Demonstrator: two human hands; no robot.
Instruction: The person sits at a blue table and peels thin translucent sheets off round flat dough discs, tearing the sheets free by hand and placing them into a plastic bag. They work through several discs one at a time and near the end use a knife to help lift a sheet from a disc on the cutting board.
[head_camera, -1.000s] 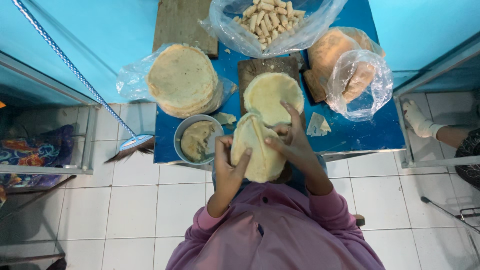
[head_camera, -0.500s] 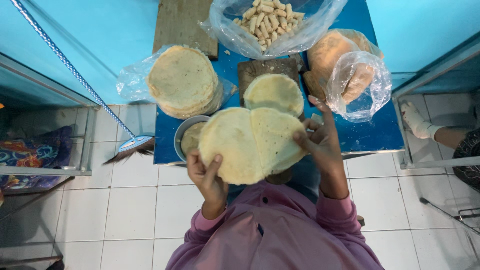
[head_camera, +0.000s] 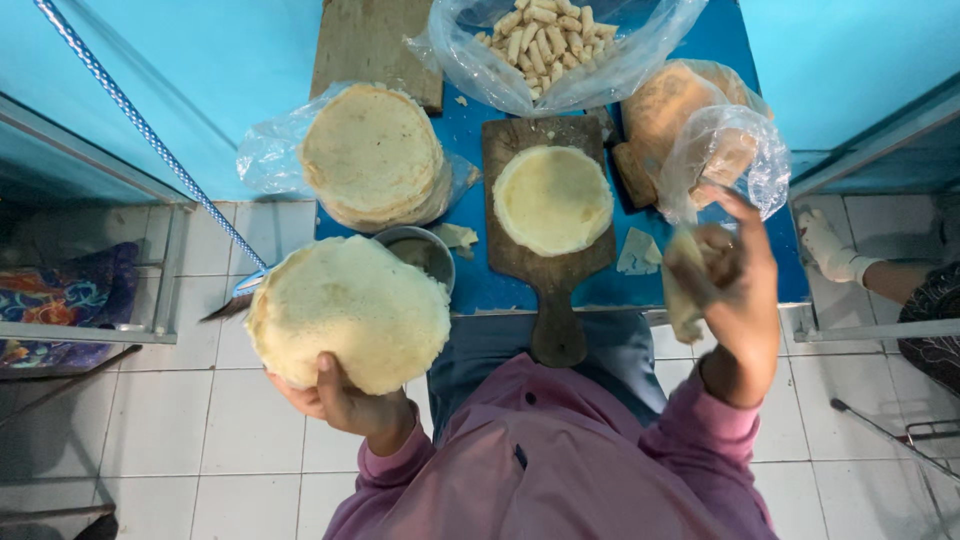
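Head view: left hand grip holds a wrapper stack, left of the board. Right hand grip pinches one peeled wrapper, right of board. One wrapper already lies on board; filling not yet added.

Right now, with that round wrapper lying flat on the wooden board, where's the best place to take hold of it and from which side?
Probably the near edge of the wrapper, from the side toward the board's handle. It lies flat and thin on the board, so only the rim offers a pinch. The far side is crowded by the bag of rolls, and the right hand is nearest.
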